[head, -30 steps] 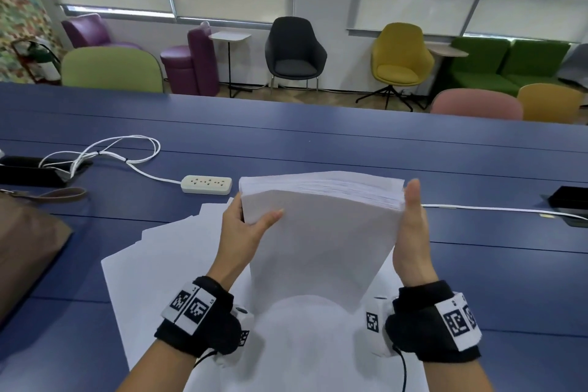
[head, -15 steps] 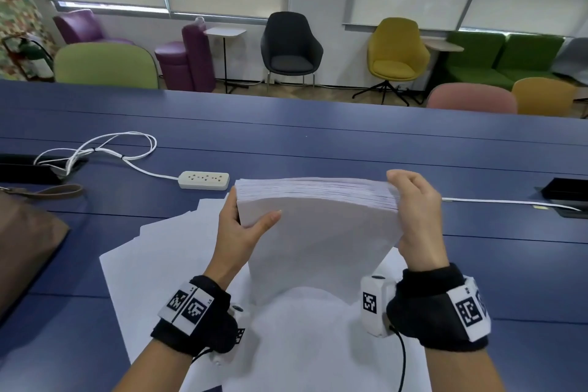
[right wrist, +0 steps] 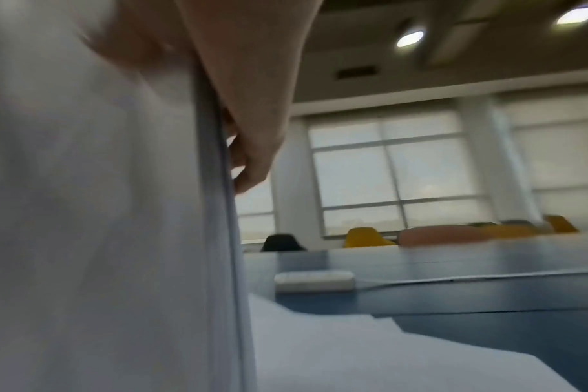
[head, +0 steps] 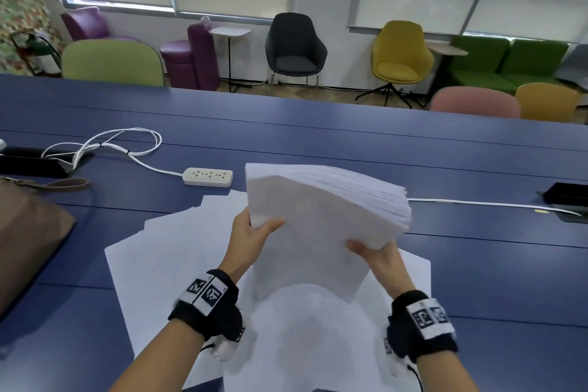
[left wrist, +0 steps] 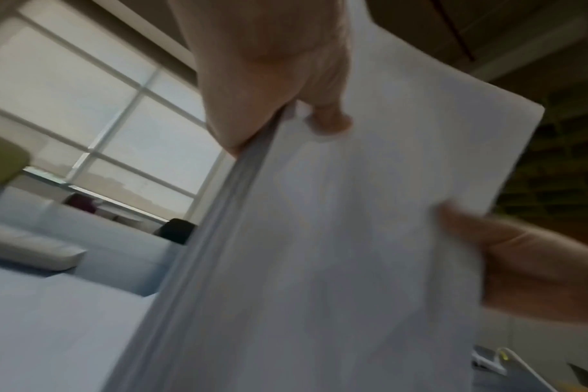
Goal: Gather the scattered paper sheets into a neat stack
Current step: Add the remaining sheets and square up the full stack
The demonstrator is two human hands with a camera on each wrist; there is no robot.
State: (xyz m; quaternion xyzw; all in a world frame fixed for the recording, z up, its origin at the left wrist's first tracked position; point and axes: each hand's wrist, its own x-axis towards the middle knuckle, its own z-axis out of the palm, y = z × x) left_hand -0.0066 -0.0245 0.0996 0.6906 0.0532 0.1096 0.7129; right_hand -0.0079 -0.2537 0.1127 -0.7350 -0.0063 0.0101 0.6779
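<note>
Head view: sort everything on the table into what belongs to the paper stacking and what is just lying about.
Part of the job:
- paper stack, held by the left hand and right hand
- loose sheets on the table

Lying about:
- white power strip
- its coiled cable
- brown bag

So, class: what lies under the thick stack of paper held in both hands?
Under the paper stack, loose white sheets lie spread on the blue table. Whatever lies directly beneath the stack is covered from view.
</note>
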